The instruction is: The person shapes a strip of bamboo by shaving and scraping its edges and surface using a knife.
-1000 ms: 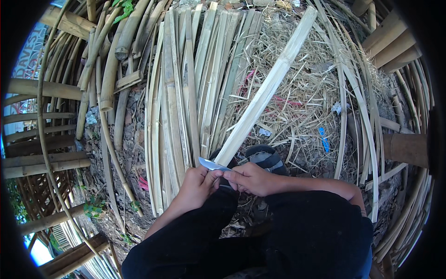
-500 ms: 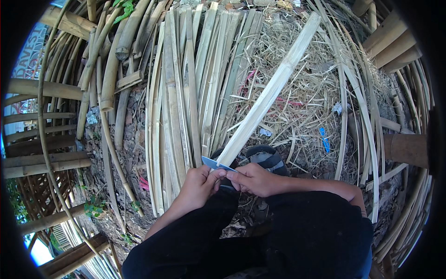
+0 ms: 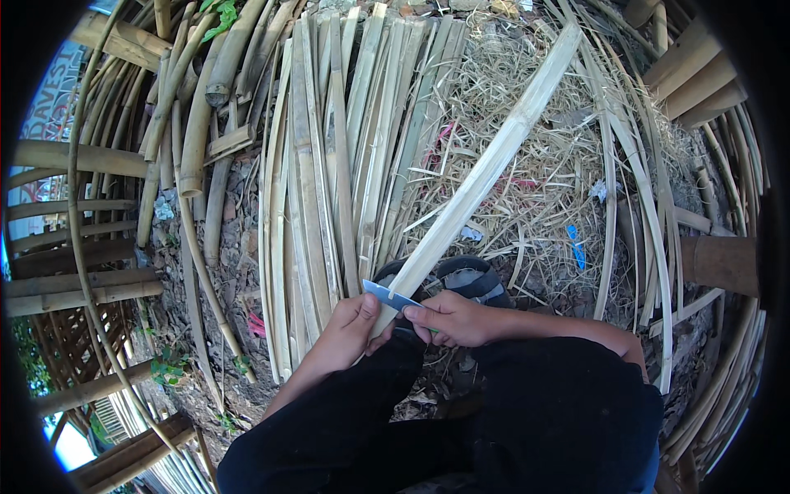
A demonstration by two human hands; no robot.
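A long pale split bamboo strip (image 3: 485, 169) slants from my lap up toward the far right. My left hand (image 3: 347, 331) is closed around its near end, the thumb up beside the blade tip. My right hand (image 3: 454, 319) is closed on a knife (image 3: 385, 295); its handle is mostly hidden in the fingers. The flat grey blade lies crosswise over the strip, touching it just ahead of my left hand. A short stretch of strip shows between the blade and my lap.
Several split bamboo strips (image 3: 309, 181) lie side by side at the left. Shavings (image 3: 527, 214) cover the ground on the right, with a blue scrap (image 3: 576, 247) among them. Bamboo poles (image 3: 197, 123) and frames stand at both sides. My shoes (image 3: 469, 276) are beneath the strip.
The strip's far end has shifted slightly right. My hands have moved a little apart, my left thumb has risen toward the blade, and more strip shows on the near side of the knife.
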